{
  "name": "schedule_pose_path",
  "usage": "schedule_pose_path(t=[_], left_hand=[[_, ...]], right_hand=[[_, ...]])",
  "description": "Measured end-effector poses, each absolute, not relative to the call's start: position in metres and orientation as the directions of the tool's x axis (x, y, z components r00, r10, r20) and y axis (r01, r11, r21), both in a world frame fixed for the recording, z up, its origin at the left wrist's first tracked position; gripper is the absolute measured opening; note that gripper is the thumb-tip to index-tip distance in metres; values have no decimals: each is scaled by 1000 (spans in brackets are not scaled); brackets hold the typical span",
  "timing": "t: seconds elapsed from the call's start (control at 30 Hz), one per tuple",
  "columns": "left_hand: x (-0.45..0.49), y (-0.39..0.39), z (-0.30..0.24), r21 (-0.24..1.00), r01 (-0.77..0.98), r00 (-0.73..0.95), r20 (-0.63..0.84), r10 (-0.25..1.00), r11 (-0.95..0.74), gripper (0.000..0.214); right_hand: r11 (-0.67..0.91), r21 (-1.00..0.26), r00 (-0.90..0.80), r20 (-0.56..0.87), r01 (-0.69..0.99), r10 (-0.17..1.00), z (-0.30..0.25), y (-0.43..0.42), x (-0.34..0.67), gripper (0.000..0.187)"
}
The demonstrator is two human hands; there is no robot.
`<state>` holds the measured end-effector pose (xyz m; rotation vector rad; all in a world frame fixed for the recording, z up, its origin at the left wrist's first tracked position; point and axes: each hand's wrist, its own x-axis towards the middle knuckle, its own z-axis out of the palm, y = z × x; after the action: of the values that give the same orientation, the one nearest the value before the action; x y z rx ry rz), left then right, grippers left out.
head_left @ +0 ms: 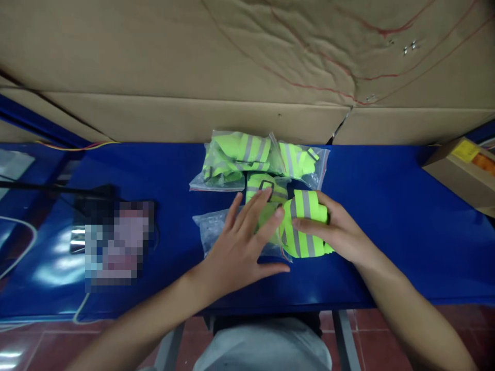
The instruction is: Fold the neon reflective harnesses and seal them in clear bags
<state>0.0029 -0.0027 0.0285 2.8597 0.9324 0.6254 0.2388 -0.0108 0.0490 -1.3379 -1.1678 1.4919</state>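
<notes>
My right hand [338,226] grips a folded neon-yellow reflective strap [305,245] with grey stripes, thumb on top. To its left my left hand [247,242] is spread open, fingers apart, over a clear zip bag [211,232] lying flat on the table. Whether its fingertips touch the bag I cannot tell. Just behind the hands sits another yellow reflective bundle [253,181] with a black buckle. Further back are a bagged yellow bundle [240,149] on the left and a second bagged bundle [297,159] on the right.
A blue table [386,206] runs up against a cardboard wall [154,118]. On the left lie a pixelated, blurred-out object [129,237] and a white cable [33,232]. An open cardboard box [456,178] stands at the right edge.
</notes>
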Motion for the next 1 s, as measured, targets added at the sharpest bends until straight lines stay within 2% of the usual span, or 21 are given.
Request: schedule_pose_path(t=[0.23,0.47,0.57,0.67,0.77,0.87,1.0], left_hand=[[-2,10,27,141,592,704,389,594,-794,109],[-1,10,26,64,619,696,418,584,-783,98],[-1,8,25,41,617,708,407,577,-786,95],[-2,7,25,49,621,699,418,581,-782,94],[-3,8,23,65,623,688,429,585,-780,92],[-2,10,22,103,595,689,446,571,-797,87],[0,12,20,148,580,674,464,575,-801,81]], right_hand=[[-312,-941,-152,-292,-128,944,45,-16,229,45],[-341,-900,-76,-333,-272,940,36,-22,214,51],[-344,-898,-71,-338,-273,939,33,-24,211,51],[-269,-948,-74,-260,-171,963,31,-25,213,45],[-118,-991,-95,-123,60,988,32,-26,217,36],[69,-967,-235,10,245,972,34,-26,222,35],[282,-897,-323,170,341,931,36,-26,224,39]])
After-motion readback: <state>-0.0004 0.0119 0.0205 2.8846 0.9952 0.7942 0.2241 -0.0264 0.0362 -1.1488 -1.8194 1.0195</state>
